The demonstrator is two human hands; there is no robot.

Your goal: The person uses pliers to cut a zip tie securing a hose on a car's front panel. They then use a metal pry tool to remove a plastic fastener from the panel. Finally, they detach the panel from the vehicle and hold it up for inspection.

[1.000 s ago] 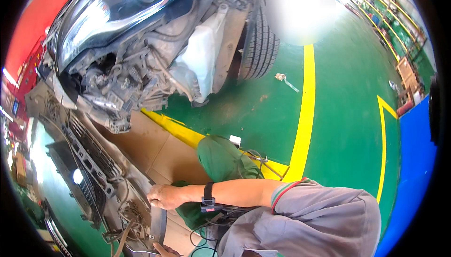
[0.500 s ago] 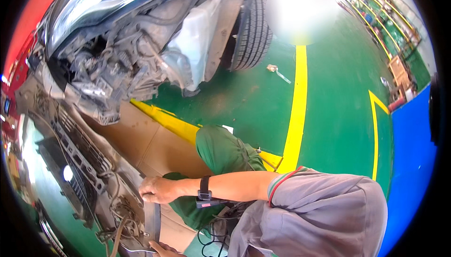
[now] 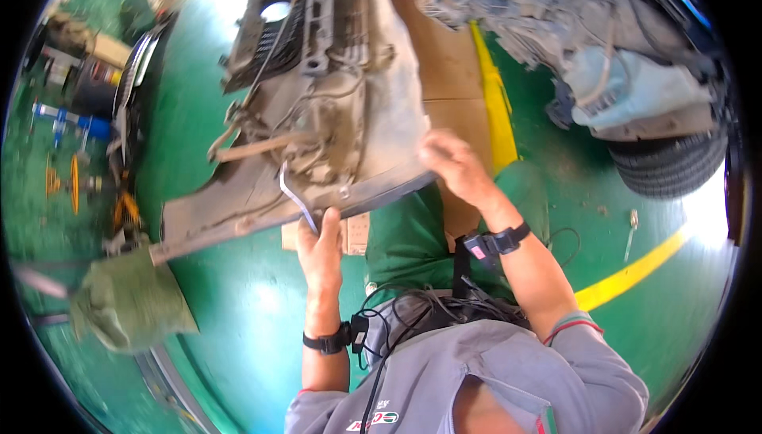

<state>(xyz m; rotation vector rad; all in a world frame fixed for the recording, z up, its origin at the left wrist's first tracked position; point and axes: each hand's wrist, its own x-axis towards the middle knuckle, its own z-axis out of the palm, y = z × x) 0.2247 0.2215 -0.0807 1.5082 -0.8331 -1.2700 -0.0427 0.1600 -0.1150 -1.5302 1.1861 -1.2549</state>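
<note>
A dirty car bumper cover (image 3: 390, 120) stands in front of me, its inner side up, with brown wiring (image 3: 270, 147) and brackets on it. My left hand (image 3: 320, 250) is closed around a slim, bent silver tool (image 3: 295, 196); its far tip reaches the wiring area of the cover. The tool's exact kind is unclear. At the cover's near right edge is my right hand (image 3: 460, 168), fingers curled against the rim and slightly blurred. A black slatted grille part (image 3: 286, 45) shows on the cover's far left.
At the right stands the car's exposed front, with a pale fluid reservoir (image 3: 615, 85) and a tyre (image 3: 671, 168). Cardboard (image 3: 452, 77) lies on the green floor. A green sack (image 3: 127, 299), a blue tool (image 3: 71, 120) and other shop gear are at the left.
The view has swung left, so the car now appears at the right and the cover ahead. My left hand and its tool have come fully into sight. My right hand stays at the cover's edge.
</note>
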